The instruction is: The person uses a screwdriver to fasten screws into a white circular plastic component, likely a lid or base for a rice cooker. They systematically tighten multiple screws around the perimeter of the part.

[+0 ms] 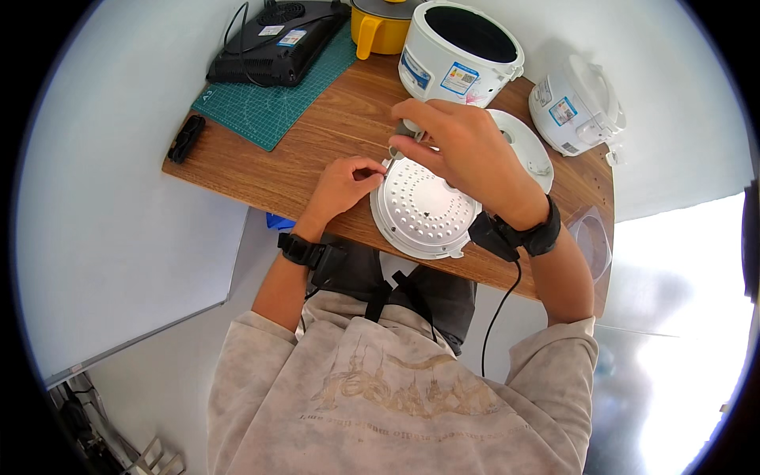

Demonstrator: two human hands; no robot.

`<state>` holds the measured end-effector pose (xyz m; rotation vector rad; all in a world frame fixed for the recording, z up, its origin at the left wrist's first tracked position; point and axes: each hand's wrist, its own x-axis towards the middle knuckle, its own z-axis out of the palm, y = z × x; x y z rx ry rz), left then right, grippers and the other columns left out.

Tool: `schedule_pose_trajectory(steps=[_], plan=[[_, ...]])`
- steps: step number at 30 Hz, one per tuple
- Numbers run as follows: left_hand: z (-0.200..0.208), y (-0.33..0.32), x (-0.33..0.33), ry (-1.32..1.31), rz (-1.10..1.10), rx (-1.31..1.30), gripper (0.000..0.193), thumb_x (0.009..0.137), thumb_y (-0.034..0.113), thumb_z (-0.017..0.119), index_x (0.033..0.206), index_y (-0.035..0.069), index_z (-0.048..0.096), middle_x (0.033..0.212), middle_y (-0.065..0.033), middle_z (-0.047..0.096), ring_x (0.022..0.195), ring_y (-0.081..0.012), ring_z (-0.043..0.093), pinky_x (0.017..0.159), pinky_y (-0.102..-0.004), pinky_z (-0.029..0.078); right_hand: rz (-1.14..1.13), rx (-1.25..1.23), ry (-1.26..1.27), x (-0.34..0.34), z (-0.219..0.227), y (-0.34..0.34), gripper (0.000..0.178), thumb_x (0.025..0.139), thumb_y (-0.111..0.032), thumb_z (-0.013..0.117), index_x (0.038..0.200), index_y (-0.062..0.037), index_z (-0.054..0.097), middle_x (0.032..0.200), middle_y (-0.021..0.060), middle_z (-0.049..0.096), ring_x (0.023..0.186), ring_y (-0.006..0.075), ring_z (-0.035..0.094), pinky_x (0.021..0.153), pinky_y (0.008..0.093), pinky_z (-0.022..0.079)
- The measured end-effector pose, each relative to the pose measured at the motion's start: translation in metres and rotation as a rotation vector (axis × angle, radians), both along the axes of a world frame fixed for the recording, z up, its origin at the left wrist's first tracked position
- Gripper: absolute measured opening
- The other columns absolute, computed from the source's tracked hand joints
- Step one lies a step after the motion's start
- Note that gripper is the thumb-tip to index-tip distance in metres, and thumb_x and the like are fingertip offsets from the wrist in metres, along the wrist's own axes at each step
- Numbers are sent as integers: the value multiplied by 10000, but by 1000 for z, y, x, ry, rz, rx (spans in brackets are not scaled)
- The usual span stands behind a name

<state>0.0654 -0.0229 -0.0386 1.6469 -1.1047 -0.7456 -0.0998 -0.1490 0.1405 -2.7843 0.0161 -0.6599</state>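
Observation:
A round white rice cooker lid (419, 207) lies on the table in front of me, its metal plate, dotted with bumps, facing up. My right hand (467, 146) reaches over its far side, fingers wrapped round the grey handle of a screwdriver (407, 136). The tool points down at the lid's upper left edge; its tip is hard to make out. Beside that same edge, my left hand (346, 184) has thumb and forefinger pinched together. Whatever sits between those fingertips is too small to name. My right hand hides part of the lid's far rim.
Behind the lid stand an open white rice cooker body (459, 51) and a yellow pot (381, 32). A white round part (522, 146) and a smaller white cooker (578, 107) are at right, near a clear plastic container (590, 241). A black appliance (273, 47) rests on a green cutting mat (265, 111).

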Motion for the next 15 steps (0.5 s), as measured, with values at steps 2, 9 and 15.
schedule_pose_trajectory(steps=[2,9,15], plan=[[1,0,0,-17,-9,8,223,903,145,729,1082,17,758,1003,-83,764,867,-157,704,812,-291,555,-10,3,-12,0,0,0,306,909,-218,767,1142,-51,660,898,131,717,740,255,736,623,319,563],[0,0,-1,-1,7,-2,217,882,175,734,1054,50,776,997,-87,763,863,-185,704,803,-313,555,8,59,-55,-1,-3,0,240,927,-194,718,1067,-26,620,835,156,663,772,357,663,664,435,524],[0,0,-1,-21,9,-22,215,885,169,729,1053,44,775,999,-89,762,861,-186,706,805,-315,554,-14,1,-33,-1,-3,-1,311,919,-221,756,1157,-50,653,882,126,716,746,253,737,609,316,558]])
